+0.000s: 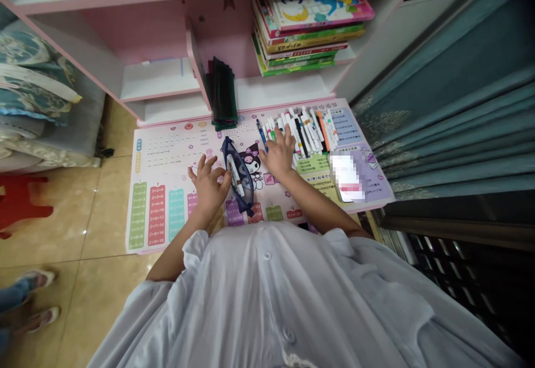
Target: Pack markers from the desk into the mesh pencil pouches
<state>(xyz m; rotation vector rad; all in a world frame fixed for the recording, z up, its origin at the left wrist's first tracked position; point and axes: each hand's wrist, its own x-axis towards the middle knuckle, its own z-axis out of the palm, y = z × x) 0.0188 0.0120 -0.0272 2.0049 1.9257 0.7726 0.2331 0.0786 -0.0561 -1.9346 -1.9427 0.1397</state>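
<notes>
A dark blue zip pencil case [249,181] lies open on the desk mat, with a few white pens [234,175] inside. My left hand [210,183] pinches its left edge between thumb and forefinger, the other fingers spread. To the right is a row of markers and pens [309,131], mostly white with some black, orange and blue ones. My right hand [279,155] rests at the left end of this row, fingers apart and touching the pens. Whether one is under the fingertips is partly hidden.
A phone [346,177] lies right of the pens. Dark mesh pouches [223,95] are stacked against the shelf [167,81]. Books [301,33] are piled on its right side. A curtain [438,95] hangs to the right; a red stool [25,201] and a person's feet [42,298] are at left.
</notes>
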